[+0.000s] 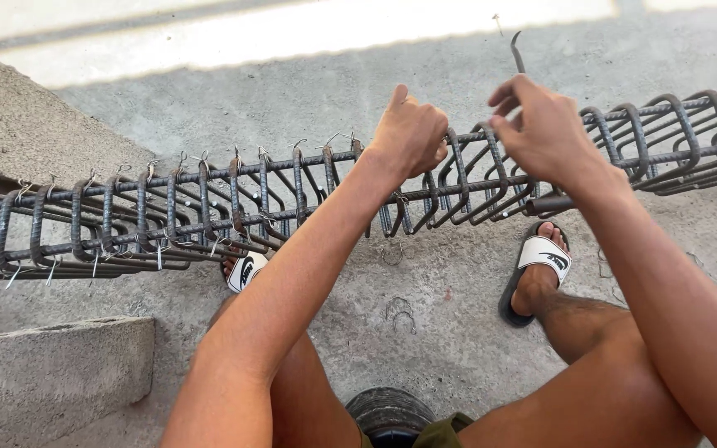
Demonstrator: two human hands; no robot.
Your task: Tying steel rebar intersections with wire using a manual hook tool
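Note:
A long cage of rusty steel rebar [209, 211], with many stirrups bound by thin wire ties, lies across the concrete floor in front of me. My left hand [409, 133] is closed on the top bar of the cage near its middle. My right hand [541, 124] is just to the right, above the top bar, fingers pinched on a thin metal hook tool [516, 51] whose curved tip sticks up behind the hand. Both forearms reach forward over my bare knees.
My feet in black-and-white slides [541, 265] rest under the cage. Concrete blocks [51, 377] sit at the left, one supporting the cage end. A dark round seat [387, 411] is below me. Loose wire bits [400, 311] lie on the floor.

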